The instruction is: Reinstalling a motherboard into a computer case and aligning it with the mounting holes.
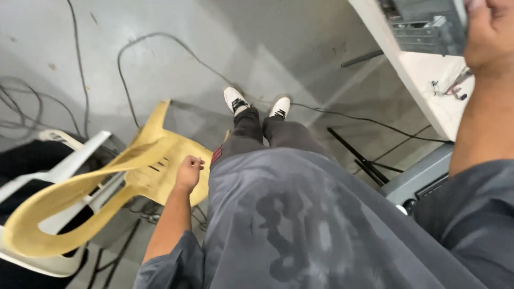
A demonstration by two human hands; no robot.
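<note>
I look straight down my grey shirt and dark trousers to my white and black shoes [257, 103] on the grey floor. My left hand [188, 170] hangs at my side with its fingers curled in, holding nothing, just over the seat edge of a yellow plastic chair [136, 160]. My right hand [490, 33] is raised at the top right, resting against an open metal computer case [423, 24] on a white table [428, 80]; its fingers are cut off by the frame's edge.
A white plastic chair [64, 166] stands under and left of the yellow one. Loose cables [128, 59] run over the floor. Small wires [452, 88] lie on the table. A grey device [423, 179] sits low at the right, beside black rods [356, 155].
</note>
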